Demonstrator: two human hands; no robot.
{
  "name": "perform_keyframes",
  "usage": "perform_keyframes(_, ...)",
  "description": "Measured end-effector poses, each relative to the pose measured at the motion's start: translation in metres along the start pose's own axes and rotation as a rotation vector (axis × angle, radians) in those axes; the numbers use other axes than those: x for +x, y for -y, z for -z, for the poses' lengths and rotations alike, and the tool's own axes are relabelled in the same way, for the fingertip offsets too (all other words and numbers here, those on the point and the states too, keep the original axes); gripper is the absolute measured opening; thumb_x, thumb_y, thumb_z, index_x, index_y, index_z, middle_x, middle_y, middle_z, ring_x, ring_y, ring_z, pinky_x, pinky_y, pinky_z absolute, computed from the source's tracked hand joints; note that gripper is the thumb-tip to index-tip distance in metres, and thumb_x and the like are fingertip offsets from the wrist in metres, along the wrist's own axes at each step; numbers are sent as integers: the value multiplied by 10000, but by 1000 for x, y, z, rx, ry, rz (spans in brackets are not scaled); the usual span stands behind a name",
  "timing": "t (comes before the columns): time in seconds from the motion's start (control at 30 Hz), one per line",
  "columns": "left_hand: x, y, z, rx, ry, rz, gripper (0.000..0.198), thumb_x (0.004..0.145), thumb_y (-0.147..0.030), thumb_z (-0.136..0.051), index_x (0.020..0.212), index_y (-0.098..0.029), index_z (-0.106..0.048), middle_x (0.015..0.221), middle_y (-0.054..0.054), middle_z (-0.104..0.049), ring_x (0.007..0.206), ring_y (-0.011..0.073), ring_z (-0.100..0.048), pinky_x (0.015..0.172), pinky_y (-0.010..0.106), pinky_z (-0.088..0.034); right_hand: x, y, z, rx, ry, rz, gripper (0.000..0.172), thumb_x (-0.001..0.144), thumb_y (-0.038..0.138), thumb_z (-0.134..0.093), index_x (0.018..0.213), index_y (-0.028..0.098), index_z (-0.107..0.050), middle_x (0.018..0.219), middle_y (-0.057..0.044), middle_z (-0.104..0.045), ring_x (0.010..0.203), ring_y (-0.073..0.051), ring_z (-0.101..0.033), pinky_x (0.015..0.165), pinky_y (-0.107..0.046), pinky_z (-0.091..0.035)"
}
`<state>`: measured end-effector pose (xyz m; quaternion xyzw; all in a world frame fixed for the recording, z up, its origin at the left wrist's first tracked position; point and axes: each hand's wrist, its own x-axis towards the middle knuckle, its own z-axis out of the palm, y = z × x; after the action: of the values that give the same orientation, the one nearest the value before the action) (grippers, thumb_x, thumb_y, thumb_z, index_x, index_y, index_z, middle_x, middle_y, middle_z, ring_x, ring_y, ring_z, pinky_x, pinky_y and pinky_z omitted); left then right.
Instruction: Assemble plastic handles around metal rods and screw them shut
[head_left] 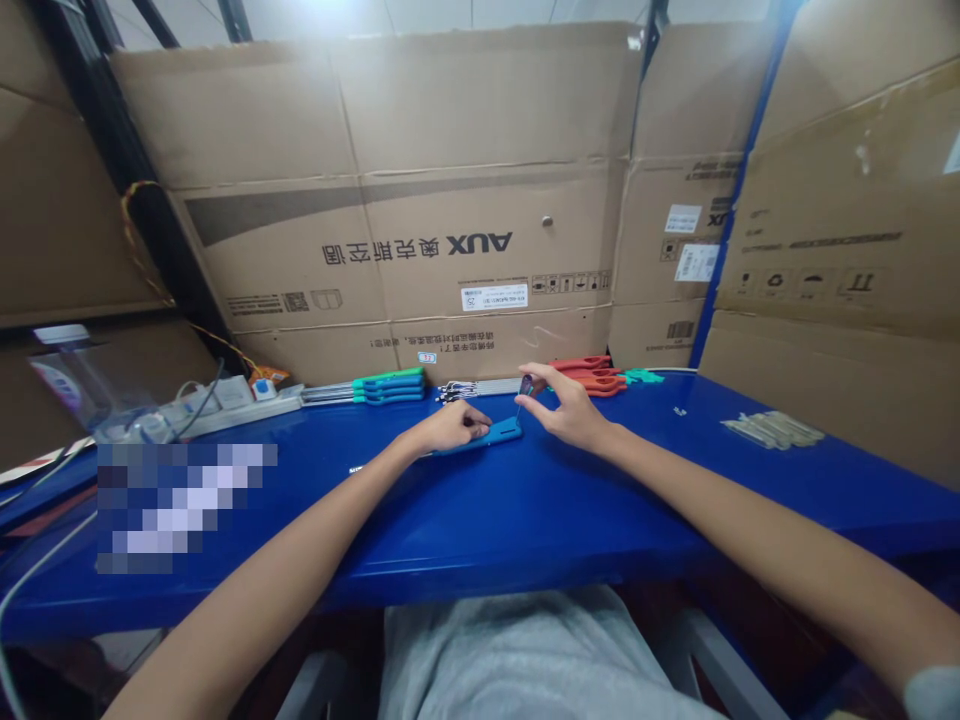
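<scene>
My left hand [450, 427] rests on a flat blue plastic piece [491, 434] lying on the blue table [465, 530], with its fingers closed over the piece's near end. To its right, my right hand [566, 408] pinches a small dark part [526, 386] between thumb and forefinger. A thin metal pin [517, 408] hangs from that part, its tip just above the blue piece. Whether the tip touches is hard to tell. Behind my hands lies a row of small metal pieces [476, 389].
Teal-handled metal tools [386, 386] and orange-red handled tools [592, 377] lie along the table's back edge. A power strip [232, 405] sits at back left, and a pale bundle [772, 430] lies at right. Large cardboard boxes [405, 210] stand behind. A pixelated patch [187, 508] covers the left table.
</scene>
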<state>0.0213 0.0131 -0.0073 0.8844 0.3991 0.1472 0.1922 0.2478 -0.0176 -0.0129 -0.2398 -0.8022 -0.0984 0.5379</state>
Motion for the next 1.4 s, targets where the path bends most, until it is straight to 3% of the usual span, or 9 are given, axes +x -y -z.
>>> perform_keyframes(0.17, 0, 0, -1, 4, -1, 12, 361, 814, -241, -522, 1079, -86, -711, 1029, 83, -731, 908, 228, -654, 798, 275, -485, 1, 2, 3, -42, -16, 9, 245, 845, 263, -623, 1085, 221, -598, 851, -32, -662, 722, -150, -626, 716, -299, -545)
perform_keyframes(0.43, 2, 4, -1, 6, 1, -4, 347, 820, -242, -520, 1061, -89, -718, 1020, 81, -733, 902, 225, -652, 777, 268, -475, 5, 4, 6, -19, -95, 128, 272, 857, 114, -498, 1083, 195, -625, 947, -84, -694, 859, -180, -647, 770, -344, -544)
perform_keyframes(0.63, 2, 6, -1, -19, -3, -27, 335, 806, -256, -541, 1047, -113, -725, 1011, 62, -736, 898, 219, -646, 769, 269, -474, 7, 5, 7, -14, -99, 128, 191, 875, 151, -527, 1031, 188, -631, 858, -65, -679, 757, -156, -631, 706, -316, -527)
perform_keyframes(0.77, 2, 5, -1, -18, -12, -31, 336, 800, -244, -536, 1045, -114, -725, 1022, 68, -735, 902, 220, -648, 776, 270, -476, 6, 9, 8, -43, -88, 84, 66, 861, 240, -594, 898, 187, -607, 735, -24, -612, 661, -134, -588, 635, -278, -502)
perform_keyframes(0.87, 2, 6, -2, -13, -6, -25, 327, 801, -244, -537, 1032, -115, -729, 1003, 65, -738, 898, 223, -649, 777, 269, -474, 5, 10, 7, -54, -88, 61, 110, 840, 272, -631, 802, 194, -564, 712, -10, -593, 649, -127, -577, 608, -257, -492)
perform_keyframes(1.03, 1, 4, -1, -7, -4, -15, 344, 813, -255, -528, 1054, -107, -724, 1019, 75, -734, 897, 225, -649, 769, 271, -469, 4, 5, 5, -19, -97, 28, 137, 853, 276, -626, 963, 207, -583, 749, -4, -618, 653, -123, -592, 635, -257, -509)
perform_keyframes(1.17, 1, 4, -1, -3, 0, -13, 360, 814, -253, -520, 1076, -106, -717, 1046, 76, -728, 900, 221, -649, 777, 271, -474, 5, 4, 6, -33, -73, 84, 86, 876, 247, -594, 941, 201, -628, 783, -33, -634, 693, -137, -604, 662, -279, -517)
perform_keyframes(1.3, 2, 6, -1, -3, -5, -14, 351, 807, -251, -524, 1055, -104, -725, 1033, 77, -730, 892, 223, -649, 771, 268, -472, 6, 6, 7, -23, -80, 132, 188, 867, 157, -548, 1031, 189, -633, 924, -87, -667, 848, -178, -626, 759, -338, -534)
perform_keyframes(1.4, 3, 8, -2, -4, -7, -26, 345, 806, -252, -523, 1044, -108, -727, 1024, 70, -731, 896, 219, -646, 771, 261, -468, 6, 7, 7, -16, -87, 158, 224, 854, 107, -518, 1035, 182, -626, 906, -86, -670, 838, -179, -615, 752, -351, -533)
